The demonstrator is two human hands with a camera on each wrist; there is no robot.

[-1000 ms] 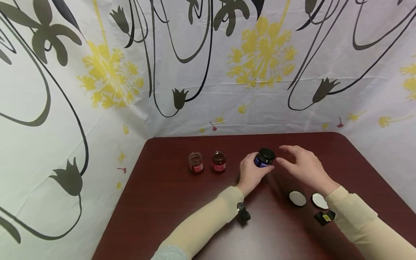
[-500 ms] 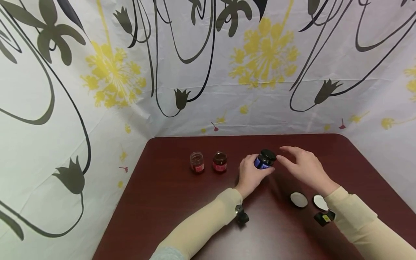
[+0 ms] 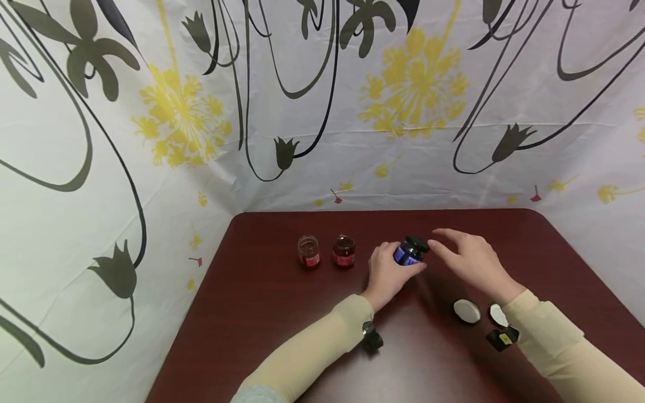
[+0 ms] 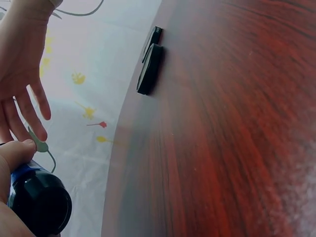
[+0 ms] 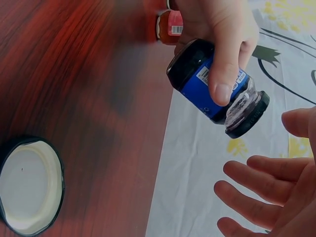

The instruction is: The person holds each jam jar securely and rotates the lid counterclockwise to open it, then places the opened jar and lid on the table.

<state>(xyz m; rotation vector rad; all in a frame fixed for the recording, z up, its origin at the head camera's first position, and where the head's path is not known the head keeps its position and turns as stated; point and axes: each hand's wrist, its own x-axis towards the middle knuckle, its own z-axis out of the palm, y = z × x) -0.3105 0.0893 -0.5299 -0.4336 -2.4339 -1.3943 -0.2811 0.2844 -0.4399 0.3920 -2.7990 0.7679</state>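
Note:
My left hand [image 3: 390,272] grips a small glass jar [image 3: 406,255] with a blue label and a black lid [image 3: 417,243], held above the table and tilted to the right. In the right wrist view the thumb lies across the blue label [image 5: 197,94], and the lid [image 5: 249,116] sits on the jar's neck. Just to the right, my right hand [image 3: 473,263] hovers with fingers spread and nothing in it, apart from the lid. The left wrist view shows the jar's dark base [image 4: 44,207] beside the left thumb.
An open-looking glass jar [image 3: 308,253] and a darker-filled jar [image 3: 344,252], both red-labelled, stand at the back left of the brown table [image 3: 262,313]. Two loose lids, one lid [image 3: 466,311] and another lid [image 3: 498,315], lie pale side up near my right wrist. A patterned cloth [image 3: 322,112] hangs behind.
The blue-labelled jar has tilted further to the right in my left hand. My right hand stays beside it with little movement. The view has shifted slightly.

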